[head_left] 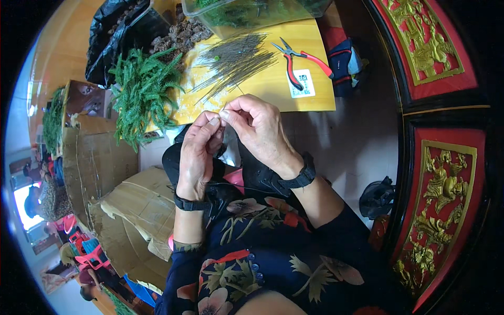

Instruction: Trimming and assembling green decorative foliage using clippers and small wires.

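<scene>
Carved panel (pixel 438 210): gilt figures on red, between 3 and 4 o'clock from the view's centre.
Yellow table (pixel 320 44): at 12 o'clock.
Cardboard (pixel 94 163): brown, creased, at 9 o'clock.
Clear plastic bin (pixel 252 20): at 12 o'clock on the table's far side, greenery inside.
Artificial pine sprigs (pixel 144 89): green heap at 10 o'clock, hanging over the table edge.
Thin stem wires (pixel 233 63): loose pile near 12 o'clock.
Left hand (pixel 198 147): between 9 and 10 o'clock; thumb and fingertips pinched together, though on what I cannot tell.
Right hand (pixel 258 125): at 12 o'clock; thumb and forefinger clamped on a wire, meeting the left fingertips.
Pine cones (pixel 181 34): brown cluster at 11 o'clock.
Red-handled pliers (pixel 290 55): at 1 o'clock, jaws spread, partly over a white sticker (pixel 306 86).
Held wire (pixel 226 105): at 11 o'clock, mostly hidden by the fingertips.
</scene>
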### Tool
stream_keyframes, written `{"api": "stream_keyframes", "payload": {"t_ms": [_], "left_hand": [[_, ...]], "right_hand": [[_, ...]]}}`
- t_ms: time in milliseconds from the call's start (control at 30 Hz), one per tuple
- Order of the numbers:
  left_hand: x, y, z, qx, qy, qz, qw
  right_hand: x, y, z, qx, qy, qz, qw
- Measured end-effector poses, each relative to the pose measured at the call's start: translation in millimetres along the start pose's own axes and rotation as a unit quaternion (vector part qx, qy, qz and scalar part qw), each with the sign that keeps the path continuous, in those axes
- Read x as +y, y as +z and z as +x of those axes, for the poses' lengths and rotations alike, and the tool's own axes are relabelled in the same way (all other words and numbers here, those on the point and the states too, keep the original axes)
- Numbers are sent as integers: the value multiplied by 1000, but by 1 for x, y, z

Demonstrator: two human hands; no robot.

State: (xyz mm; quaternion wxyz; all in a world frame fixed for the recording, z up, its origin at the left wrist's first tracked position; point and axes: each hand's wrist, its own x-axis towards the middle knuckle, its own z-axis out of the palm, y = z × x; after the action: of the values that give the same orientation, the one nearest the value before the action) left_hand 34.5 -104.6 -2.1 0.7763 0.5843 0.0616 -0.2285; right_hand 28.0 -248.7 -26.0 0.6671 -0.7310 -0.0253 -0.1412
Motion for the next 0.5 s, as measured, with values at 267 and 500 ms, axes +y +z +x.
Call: {"api": "stream_keyframes", "payload": {"t_ms": [267,500], "left_hand": [[2,-2,-2,13,-5,-25,1000],[2,-9,-1,2,14,-14,1000]], "right_hand": [[-1,-7,5,34,43,69,996],[-6,-7,5,-8,-113,-40,993]]}}
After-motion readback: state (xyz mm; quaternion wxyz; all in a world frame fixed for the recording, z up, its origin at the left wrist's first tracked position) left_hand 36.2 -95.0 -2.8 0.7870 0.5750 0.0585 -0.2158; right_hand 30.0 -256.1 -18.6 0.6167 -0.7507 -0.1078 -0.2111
